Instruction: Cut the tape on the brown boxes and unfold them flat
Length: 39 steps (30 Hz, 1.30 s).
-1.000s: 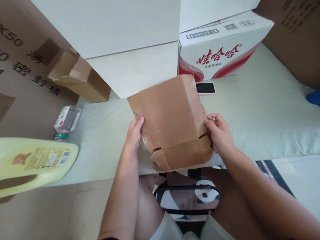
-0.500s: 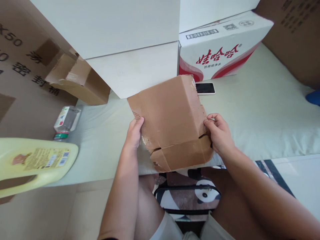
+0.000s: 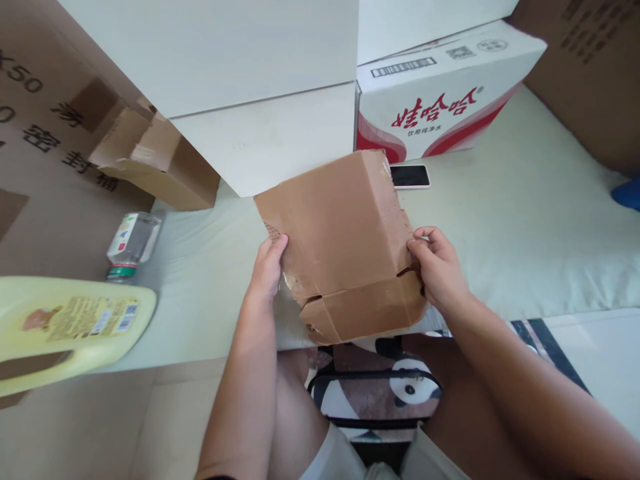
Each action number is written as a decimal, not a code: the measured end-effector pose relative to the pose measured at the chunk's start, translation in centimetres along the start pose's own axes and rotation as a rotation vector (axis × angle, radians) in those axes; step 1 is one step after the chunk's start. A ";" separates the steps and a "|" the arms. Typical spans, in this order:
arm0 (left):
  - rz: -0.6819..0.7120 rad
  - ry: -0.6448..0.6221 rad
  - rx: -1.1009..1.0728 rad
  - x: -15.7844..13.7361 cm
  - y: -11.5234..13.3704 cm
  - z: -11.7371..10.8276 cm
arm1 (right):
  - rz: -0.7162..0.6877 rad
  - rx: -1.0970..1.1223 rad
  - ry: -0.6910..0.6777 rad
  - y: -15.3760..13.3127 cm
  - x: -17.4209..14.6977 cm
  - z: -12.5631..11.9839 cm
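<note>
A flattened brown cardboard box (image 3: 340, 233) is spread out in front of me, creased, with torn edges and bits of clear tape along its sides. My left hand (image 3: 269, 263) grips its left edge, thumb on top and the other fingers hidden beneath. On the right edge, my right hand (image 3: 439, 267) pinches the cardboard between thumb and fingers, near a slot where a flap folds. The lower flap tilts down toward my lap. Just behind the cardboard's upper right corner lies a phone (image 3: 410, 177) with a dark screen.
White boxes (image 3: 280, 133) and a red-and-white carton (image 3: 440, 113) stand behind the cardboard on the pale green cloth (image 3: 500, 233). At left are a small brown box (image 3: 170, 160), a clear bottle (image 3: 133, 243) and a yellow jug (image 3: 80, 327). A panda-print bag (image 3: 375, 397) sits between my legs.
</note>
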State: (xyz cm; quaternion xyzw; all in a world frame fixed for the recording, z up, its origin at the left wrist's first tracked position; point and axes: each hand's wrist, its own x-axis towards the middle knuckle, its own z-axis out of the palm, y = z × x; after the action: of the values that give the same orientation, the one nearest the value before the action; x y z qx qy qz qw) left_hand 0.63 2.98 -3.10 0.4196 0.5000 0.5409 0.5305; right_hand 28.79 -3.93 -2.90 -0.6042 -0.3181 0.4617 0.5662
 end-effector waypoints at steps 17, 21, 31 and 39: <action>-0.021 0.012 0.005 -0.1 -0.1 0.0 | 0.040 0.026 0.012 -0.3 -0.1 0.1; -0.039 0.012 0.008 -0.1 0.0 0.1 | 0.043 0.030 0.026 -0.4 -0.1 0.2; -0.038 0.026 0.016 -0.4 0.8 0.5 | 0.029 0.022 0.018 -0.5 -0.2 0.2; -0.059 -0.019 0.036 -0.8 1.5 0.5 | 0.009 0.027 0.023 -0.3 0.0 0.1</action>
State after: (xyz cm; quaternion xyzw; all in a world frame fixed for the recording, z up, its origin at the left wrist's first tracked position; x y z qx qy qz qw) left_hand 1.00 2.38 -1.51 0.4192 0.5165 0.5120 0.5434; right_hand 28.74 -3.89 -2.65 -0.6031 -0.3027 0.4616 0.5758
